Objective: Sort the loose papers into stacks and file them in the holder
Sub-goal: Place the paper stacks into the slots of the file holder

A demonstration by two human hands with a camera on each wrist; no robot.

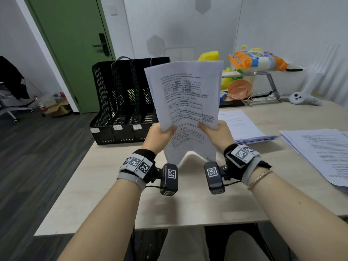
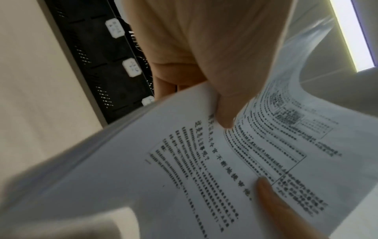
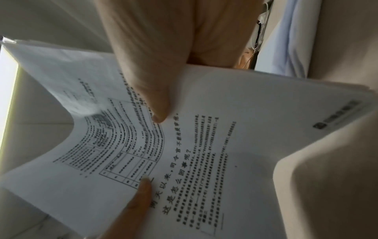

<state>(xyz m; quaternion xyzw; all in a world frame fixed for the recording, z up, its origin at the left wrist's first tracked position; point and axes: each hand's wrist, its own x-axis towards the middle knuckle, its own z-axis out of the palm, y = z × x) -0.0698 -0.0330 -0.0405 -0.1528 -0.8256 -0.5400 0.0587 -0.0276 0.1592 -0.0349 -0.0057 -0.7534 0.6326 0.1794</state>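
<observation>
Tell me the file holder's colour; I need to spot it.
Black, with perforated sides: the file holder shows best in the head view.

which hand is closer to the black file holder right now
Left. The left hand grips the held papers just in front of the black file holder; the right hand grips their other edge, farther to the holder's right.
</observation>
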